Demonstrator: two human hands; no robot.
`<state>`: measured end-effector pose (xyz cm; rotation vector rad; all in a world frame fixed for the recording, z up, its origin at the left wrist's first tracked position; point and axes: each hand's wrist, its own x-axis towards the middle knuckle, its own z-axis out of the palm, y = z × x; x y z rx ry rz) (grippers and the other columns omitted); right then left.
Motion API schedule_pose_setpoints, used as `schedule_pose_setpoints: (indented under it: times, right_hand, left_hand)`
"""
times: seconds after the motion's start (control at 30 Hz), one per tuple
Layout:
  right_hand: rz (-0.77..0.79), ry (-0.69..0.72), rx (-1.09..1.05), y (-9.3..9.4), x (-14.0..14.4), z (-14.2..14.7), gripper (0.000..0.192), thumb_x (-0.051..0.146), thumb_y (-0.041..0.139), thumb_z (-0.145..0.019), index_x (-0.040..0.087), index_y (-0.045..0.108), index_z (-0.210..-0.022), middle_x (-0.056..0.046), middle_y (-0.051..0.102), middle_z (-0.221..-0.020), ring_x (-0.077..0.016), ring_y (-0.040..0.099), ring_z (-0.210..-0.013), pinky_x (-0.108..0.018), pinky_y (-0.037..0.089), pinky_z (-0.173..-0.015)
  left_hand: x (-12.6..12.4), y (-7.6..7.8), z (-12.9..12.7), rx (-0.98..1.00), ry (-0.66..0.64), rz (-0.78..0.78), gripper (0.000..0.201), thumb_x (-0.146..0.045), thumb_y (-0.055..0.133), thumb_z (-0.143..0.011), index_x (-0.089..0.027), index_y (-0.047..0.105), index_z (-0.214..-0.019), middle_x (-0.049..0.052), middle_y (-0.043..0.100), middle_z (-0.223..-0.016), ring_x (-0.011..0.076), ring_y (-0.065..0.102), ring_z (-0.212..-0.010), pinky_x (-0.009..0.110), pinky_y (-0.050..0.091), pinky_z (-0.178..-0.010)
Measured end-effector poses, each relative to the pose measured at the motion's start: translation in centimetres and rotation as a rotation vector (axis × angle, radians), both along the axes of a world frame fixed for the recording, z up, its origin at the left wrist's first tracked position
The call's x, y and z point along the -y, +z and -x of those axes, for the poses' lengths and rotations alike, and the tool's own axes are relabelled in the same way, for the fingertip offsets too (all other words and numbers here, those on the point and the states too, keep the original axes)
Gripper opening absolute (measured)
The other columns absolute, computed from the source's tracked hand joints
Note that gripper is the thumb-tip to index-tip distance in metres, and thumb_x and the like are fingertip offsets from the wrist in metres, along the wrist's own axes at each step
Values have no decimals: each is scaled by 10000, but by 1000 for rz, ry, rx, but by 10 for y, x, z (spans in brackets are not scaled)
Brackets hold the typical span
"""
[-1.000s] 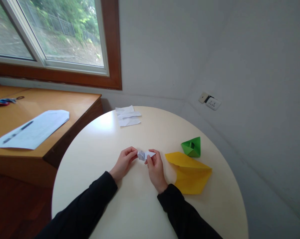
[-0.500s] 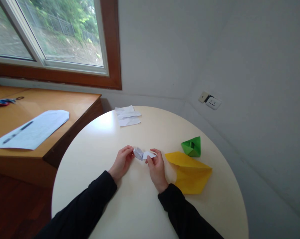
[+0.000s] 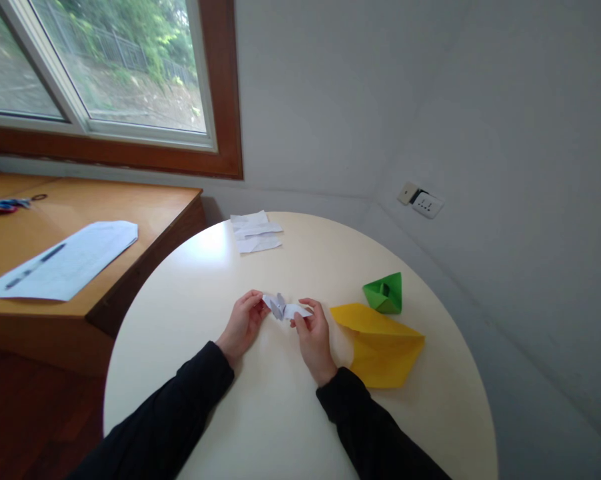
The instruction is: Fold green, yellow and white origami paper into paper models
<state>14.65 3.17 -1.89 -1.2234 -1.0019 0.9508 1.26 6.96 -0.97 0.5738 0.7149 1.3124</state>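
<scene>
Both hands meet near the middle of the round surface [image 3: 260, 413], pinching one small white paper [image 3: 284, 309] between them. The left hand [image 3: 243, 325] has its fingers clamped on the paper's left end; the right hand [image 3: 313, 337] has its fingers clamped on the right end. The paper sits well in from every edge. At 3 o'clock from the hands lies one yellow sheet [image 3: 380, 343], just beside the right hand, with one green fold [image 3: 384, 294] touching its far corner, near the rim. At 12 o'clock, by the far edge, lie a few white scraps [image 3: 255, 231]. The near half and the 9 o'clock side are open.
</scene>
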Motion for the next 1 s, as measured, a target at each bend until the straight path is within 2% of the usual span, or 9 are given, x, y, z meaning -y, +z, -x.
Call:
schedule_pose_setpoints:
  times: [0.5,0.73,1.0]
  right_hand:
    - [-1,42,-31,-3,0,0,253,256,564,-729,189,494,-963,-17,610,-828,-132,637,-658,-273,515,-639]
    - [-14,70,18,-2,0,-1,189,262,523,-758,185,484,-925,-8,623,-712,-164,652,-677,-255,472,-582]
    - [-6,63,73,-4,0,-3,207,285,524,-763,187,496,-943,-22,634,-727,-169,624,-690,-259,447,-571]
  left_hand:
    - [-3,-2,2,24,49,58,100,-137,608,-681,-137,543,-606,-2,568,-599,102,555,-613,200,454,-589]
    - [-4,-1,2,60,45,73,113,-118,566,-722,-133,547,-611,12,586,-603,109,574,-615,206,468,-588]
    - [-3,0,2,108,28,79,121,-138,577,-725,-137,547,-608,3,587,-581,113,573,-583,228,469,-596]
